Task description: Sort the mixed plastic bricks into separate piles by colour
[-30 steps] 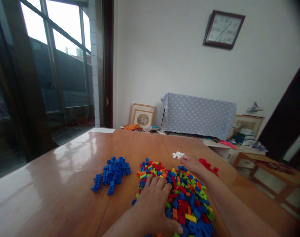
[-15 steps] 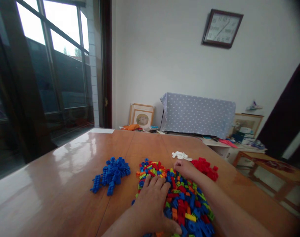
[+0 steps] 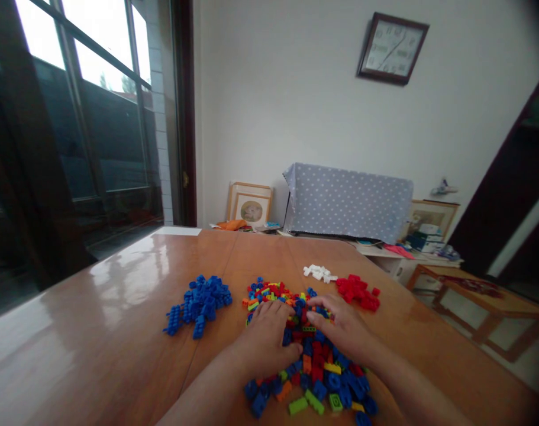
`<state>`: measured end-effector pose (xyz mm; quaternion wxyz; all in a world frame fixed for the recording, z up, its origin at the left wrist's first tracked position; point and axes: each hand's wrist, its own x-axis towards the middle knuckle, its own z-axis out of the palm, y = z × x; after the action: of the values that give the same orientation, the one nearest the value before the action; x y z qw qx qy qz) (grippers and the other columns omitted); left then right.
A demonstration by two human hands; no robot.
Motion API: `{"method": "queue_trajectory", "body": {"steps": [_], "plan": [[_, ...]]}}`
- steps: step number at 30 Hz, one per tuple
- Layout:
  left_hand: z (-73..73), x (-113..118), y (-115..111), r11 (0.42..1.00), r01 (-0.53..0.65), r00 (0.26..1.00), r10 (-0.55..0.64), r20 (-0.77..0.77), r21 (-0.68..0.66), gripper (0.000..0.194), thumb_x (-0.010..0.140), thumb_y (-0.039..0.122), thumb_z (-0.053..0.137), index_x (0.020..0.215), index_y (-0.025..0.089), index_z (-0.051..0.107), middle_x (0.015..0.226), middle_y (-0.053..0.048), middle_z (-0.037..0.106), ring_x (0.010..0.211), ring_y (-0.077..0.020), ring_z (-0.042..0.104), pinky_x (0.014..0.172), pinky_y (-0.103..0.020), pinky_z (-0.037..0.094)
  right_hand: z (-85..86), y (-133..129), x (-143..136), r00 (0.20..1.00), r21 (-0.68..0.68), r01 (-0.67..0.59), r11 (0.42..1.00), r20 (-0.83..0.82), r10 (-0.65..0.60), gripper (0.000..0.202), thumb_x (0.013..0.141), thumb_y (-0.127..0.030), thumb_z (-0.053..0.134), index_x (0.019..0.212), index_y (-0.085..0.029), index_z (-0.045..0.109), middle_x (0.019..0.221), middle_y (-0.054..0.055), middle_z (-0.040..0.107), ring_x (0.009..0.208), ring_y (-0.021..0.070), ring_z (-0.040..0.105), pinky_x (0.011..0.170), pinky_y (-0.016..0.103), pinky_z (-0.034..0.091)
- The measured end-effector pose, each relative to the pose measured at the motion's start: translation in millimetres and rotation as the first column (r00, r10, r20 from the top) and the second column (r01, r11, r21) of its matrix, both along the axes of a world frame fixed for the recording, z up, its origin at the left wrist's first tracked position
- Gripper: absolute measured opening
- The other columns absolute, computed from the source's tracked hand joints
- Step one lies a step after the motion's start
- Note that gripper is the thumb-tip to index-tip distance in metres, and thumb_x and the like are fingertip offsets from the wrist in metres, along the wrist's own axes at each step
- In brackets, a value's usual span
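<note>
A wide heap of mixed toy building bricks [image 3: 316, 361] in blue, red, orange, green and yellow spreads across the table in front of me. My left hand [image 3: 271, 334] lies over the heap's left side, fingers stretched forward and thumb apart. Over the upper right part is my right hand [image 3: 338, 322], its fingers spread and curved toward the bricks. I see no brick held in either hand, though the bricks beneath the palms are hidden. Left of the heap sits a pile of blue bricks [image 3: 202, 302]. Red bricks [image 3: 357, 291] and a few white bricks [image 3: 319, 273] lie beyond my right hand.
The brown wooden table [image 3: 131, 355] reaches toward a low cabinet holding a cloth-covered object [image 3: 349, 201] and framed pictures [image 3: 251, 207]. A wooden stool [image 3: 482, 302] stands at right. A white sheet [image 3: 178, 231] lies on the far table edge.
My right hand has come back from near the white bricks to the mixed heap, its fingers opening. My left hand has shifted slightly on the heap. The view has tilted a little.
</note>
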<state>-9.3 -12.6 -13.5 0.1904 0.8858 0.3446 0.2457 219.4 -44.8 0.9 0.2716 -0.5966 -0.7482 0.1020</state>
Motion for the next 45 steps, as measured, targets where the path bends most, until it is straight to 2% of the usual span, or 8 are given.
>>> {"method": "queue_trajectory", "body": {"steps": [4, 9, 14, 18, 22, 28, 36, 45], "plan": [[-4.1, -1.5, 12.2, 0.998, -0.053, 0.987, 0.049, 0.154, 0.026, 0.034, 0.082, 0.020, 0.053, 0.116, 0.023, 0.058, 0.119, -0.007, 0.060, 0.116, -0.0250, 0.052, 0.102, -0.040, 0.041, -10.7, -48.9, -8.9, 0.971, -0.068, -0.112, 0.991, 0.204, 0.124, 0.088, 0.078, -0.069, 0.062, 0.153, -0.037, 0.031, 0.163, 0.004, 0.024, 0.148, 0.0360, 0.023, 0.117, 0.054, 0.025], [-6.3, -3.1, 27.5, 0.985, -0.171, 0.944, 0.164, 0.287, 0.001, 0.031, 0.084, 0.015, 0.048, 0.113, 0.021, 0.058, 0.117, -0.008, 0.062, 0.115, -0.0239, 0.054, 0.101, -0.039, 0.042, -17.6, -72.5, -24.0, 0.926, -0.162, -0.186, 0.969, 0.301, 0.228, 0.112, 0.070, -0.076, 0.065, 0.157, -0.038, 0.005, 0.166, 0.001, -0.002, 0.150, 0.0397, 0.002, 0.120, 0.063, 0.006], [-8.5, -7.5, 38.6, 0.967, -0.255, 0.896, 0.242, 0.372, -0.014, 0.028, 0.084, 0.015, 0.049, 0.109, 0.020, 0.060, 0.112, -0.007, 0.065, 0.111, -0.0228, 0.057, 0.098, -0.037, 0.043, -21.0, -58.5, -25.5, 0.934, -0.048, -0.128, 0.991, 0.331, 0.136, 0.103, 0.076, -0.072, 0.062, 0.157, -0.037, 0.009, 0.166, 0.002, 0.004, 0.150, 0.0397, 0.002, 0.119, 0.066, 0.001], [-13.6, -9.4, 47.4, 0.951, -0.305, 0.857, 0.296, 0.421, -0.048, 0.025, 0.084, 0.014, 0.049, 0.105, 0.019, 0.062, 0.106, -0.006, 0.067, 0.104, -0.0211, 0.060, 0.095, -0.035, 0.045, -22.8, -55.8, -24.4, 0.942, -0.007, -0.079, 0.997, 0.328, 0.077, 0.087, 0.085, -0.068, 0.054, 0.157, -0.038, 0.014, 0.166, 0.002, 0.009, 0.151, 0.0372, 0.005, 0.119, 0.065, 0.008], [-17.1, -10.6, 54.9, 0.931, -0.343, 0.801, 0.359, 0.479, -0.125, 0.024, 0.084, 0.015, 0.049, 0.103, 0.018, 0.064, 0.105, -0.006, 0.069, 0.101, -0.0200, 0.063, 0.092, -0.033, 0.047, -18.7, -66.3, -38.9, 0.936, 0.036, -0.157, 0.987, 0.324, 0.137, 0.089, 0.084, -0.066, 0.056, 0.157, -0.037, 0.013, 0.166, 0.000, 0.007, 0.151, 0.0382, 0.005, 0.120, 0.063, 0.009], [-20.1, -12.8, 61.3, 0.906, -0.360, 0.734, 0.423, 0.532, -0.223, 0.022, 0.086, 0.021, 0.053, 0.104, 0.015, 0.064, 0.107, -0.009, 0.069, 0.102, -0.0200, 0.064, 0.092, -0.033, 0.048, -24.2, -64.1, -75.0, 0.902, -0.016, -0.312, 0.950, 0.309, 0.302, 0.101, 0.079, -0.072, 0.058, 0.157, -0.039, 0.004, 0.165, 0.001, 0.000, 0.150, 0.0401, 0.004, 0.118, 0.068, -0.002], [-27.6, -11.9, 66.6, 0.905, -0.339, 0.698, 0.424, 0.577, -0.256, 0.020, 0.086, 0.022, 0.053, 0.101, 0.017, 0.064, 0.101, -0.007, 0.071, 0.097, -0.0202, 0.066, 0.089, -0.033, 0.050, -35.4, -37.5, -73.0, 0.932, 0.058, -0.123, 0.991, 0.350, 0.095, 0.083, 0.089, -0.059, 0.054, 0.158, -0.034, 0.015, 0.165, 0.003, 0.008, 0.151, 0.0383, -0.002, 0.116, 0.068, -0.009], [-26.6, -11.9, 67.7, 0.893, -0.336, 0.675, 0.451, 0.584, -0.301, 0.020, 0.084, 0.023, 0.055, 0.100, 0.016, 0.065, 0.101, -0.008, 0.071, 0.097, -0.0207, 0.066, 0.088, -0.033, 0.050, -11.0, -45.4, -74.9, 0.943, -0.013, -0.138, 0.990, 0.303, 0.136, 0.067, 0.092, -0.068, 0.040, 0.149, -0.032, 0.041, 0.163, 0.003, 0.025, 0.151, 0.0325, 0.009, 0.119, 0.062, -0.007]]}}
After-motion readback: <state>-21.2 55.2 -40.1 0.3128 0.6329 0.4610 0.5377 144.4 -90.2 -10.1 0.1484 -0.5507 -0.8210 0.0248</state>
